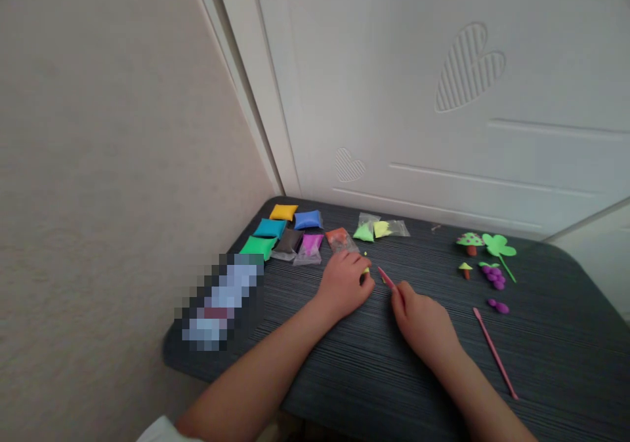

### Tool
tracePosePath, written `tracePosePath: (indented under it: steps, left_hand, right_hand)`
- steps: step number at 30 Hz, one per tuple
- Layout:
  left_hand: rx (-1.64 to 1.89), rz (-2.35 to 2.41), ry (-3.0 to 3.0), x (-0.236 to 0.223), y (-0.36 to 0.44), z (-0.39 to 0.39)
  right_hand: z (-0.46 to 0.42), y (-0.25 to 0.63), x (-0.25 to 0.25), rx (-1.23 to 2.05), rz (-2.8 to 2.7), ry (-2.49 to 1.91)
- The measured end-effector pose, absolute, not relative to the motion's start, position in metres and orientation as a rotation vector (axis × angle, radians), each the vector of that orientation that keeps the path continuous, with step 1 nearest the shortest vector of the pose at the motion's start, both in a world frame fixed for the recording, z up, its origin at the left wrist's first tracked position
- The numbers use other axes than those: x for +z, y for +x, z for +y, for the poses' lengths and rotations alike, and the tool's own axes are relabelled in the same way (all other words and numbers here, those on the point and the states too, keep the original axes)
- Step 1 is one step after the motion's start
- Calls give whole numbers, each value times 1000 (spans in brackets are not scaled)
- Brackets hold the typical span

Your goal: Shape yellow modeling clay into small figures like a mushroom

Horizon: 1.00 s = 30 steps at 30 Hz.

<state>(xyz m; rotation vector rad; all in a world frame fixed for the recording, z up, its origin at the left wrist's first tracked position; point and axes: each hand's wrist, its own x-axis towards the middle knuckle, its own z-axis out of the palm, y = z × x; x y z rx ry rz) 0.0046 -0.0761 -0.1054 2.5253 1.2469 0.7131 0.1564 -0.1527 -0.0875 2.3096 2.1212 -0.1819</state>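
Note:
My left hand rests on the dark table, its fingers curled round a small yellow-green bit of clay. My right hand lies just to its right, closed on a thin pink modelling tool whose tip points toward the clay bit. Several small bags of coloured clay lie in rows at the table's far left. An orange bag and two opened bags with green and yellow clay lie just beyond my left hand.
Finished clay figures sit at the far right: a mushroom, a green leaf, a small mushroom, purple grapes, a purple lump. A second pink stick lies near them. A blurred-out item lies at the left. A white door stands behind.

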Motion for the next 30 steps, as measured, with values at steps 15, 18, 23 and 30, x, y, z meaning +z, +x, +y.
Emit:
tracePosePath:
  steps: [15,18,23,30]
  left_hand:
    - [561,1053,2639,-111,4,-74]
    - [543,1043,2652,-110,3,-71]
    - [544,1017,2650,-106,1,-70]
    - [630,954,2511,-102,1,-72]
  right_hand:
    - [-139,200,-101,21,2270,2546]
    - [-141,186,-101,22,2412,2465]
    - [-139,165,-105,-59,2613,2308]
    - [-134,170,-106,-262,2698,2410]
